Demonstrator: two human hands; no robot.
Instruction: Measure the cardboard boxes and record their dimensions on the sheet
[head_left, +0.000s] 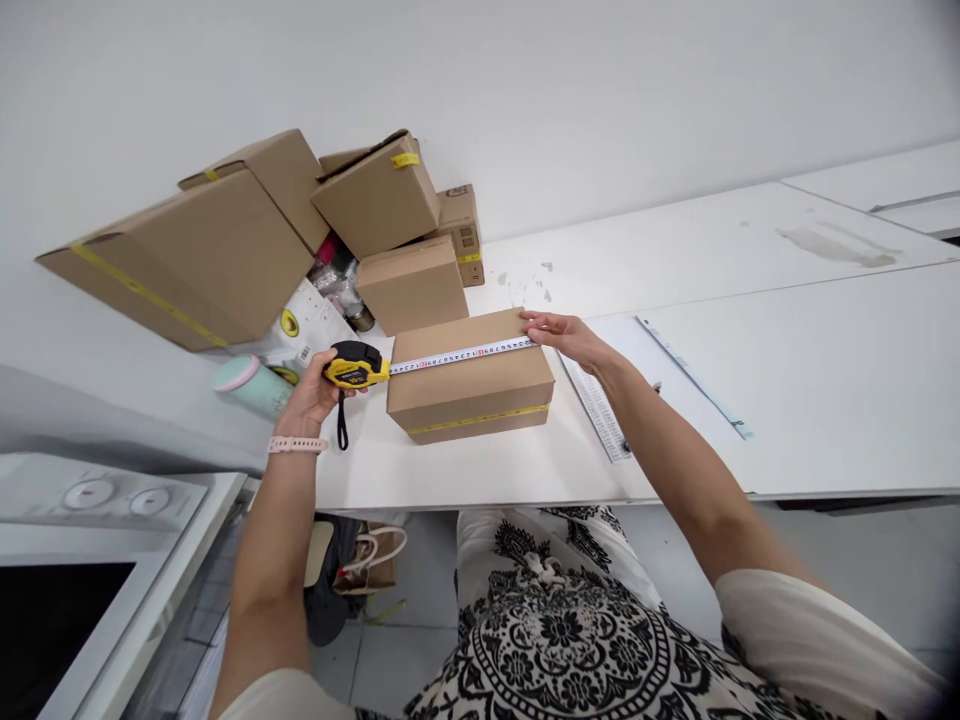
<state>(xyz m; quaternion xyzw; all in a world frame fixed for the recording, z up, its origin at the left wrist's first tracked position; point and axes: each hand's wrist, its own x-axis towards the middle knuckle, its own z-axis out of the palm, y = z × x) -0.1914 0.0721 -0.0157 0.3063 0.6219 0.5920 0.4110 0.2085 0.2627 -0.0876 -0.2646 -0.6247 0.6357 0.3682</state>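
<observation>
A brown cardboard box (472, 385) with a strip of yellow tape along its near side rests on the white table in front of me. My left hand (319, 390) is closed around a yellow and black tape measure (352, 366) at the box's left end, its black wrist strap hanging down. The white blade (457, 355) is pulled out across the box top. At the far right end of the box, my right hand (566, 338) has its fingers on the blade's end and the box's edge.
More cardboard boxes (202, 255) are piled at the back left against the wall. A mint bottle (251, 385) lies near them by a bag with an avocado print (300, 325). Right of the box are a printed sheet (596, 405) and a pale blue-edged strip (694, 375). A white appliance (112, 510) stands at lower left.
</observation>
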